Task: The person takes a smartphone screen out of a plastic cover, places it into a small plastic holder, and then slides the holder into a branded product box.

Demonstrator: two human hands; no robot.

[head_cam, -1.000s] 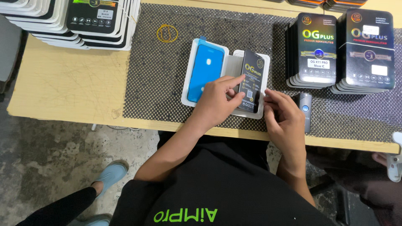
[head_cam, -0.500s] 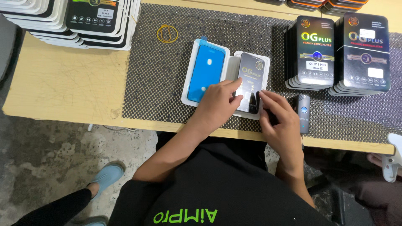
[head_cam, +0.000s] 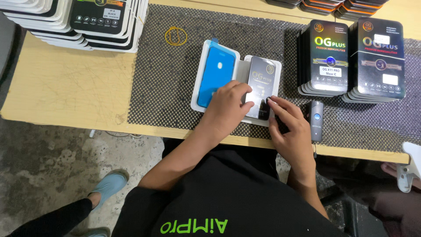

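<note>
Change: a second ago the dark phone screen part (head_cam: 262,86) stood tilted up off its tray under the left hand (head_cam: 228,107); now it lies flat in the right half of the open white tray (head_cam: 196,92), so the seating looks finished and only pressing down is left.
Left hand: rests across the middle of the tray, fingers (head_cam: 242,94) spread loosely, thumb on the lower left edge of the dark part; it pins rather than grips.
Right hand: right hand (head_cam: 293,131) sits at the lower right corner of the dark part, fingertips narrow and pressing down on that corner; whether anything is pinched beneath them I cannot tell.
Blue film: the blue film piece (head_cam: 215,75) lies in the tray's left half, just beside the dark part, its lower end under the left hand.
Edges: the tray's near edge lies close to the tabletop (head_cam: 66,87) lip, all on the dotted black mat (head_cam: 171,87).
Open room: bare mat left of the tray, save a yellow rubber band (head_cam: 176,36); on the right a small black scanner (head_cam: 315,120) lies near the right hand, with stacks of black boxes (head_cam: 326,59) beyond.
</note>
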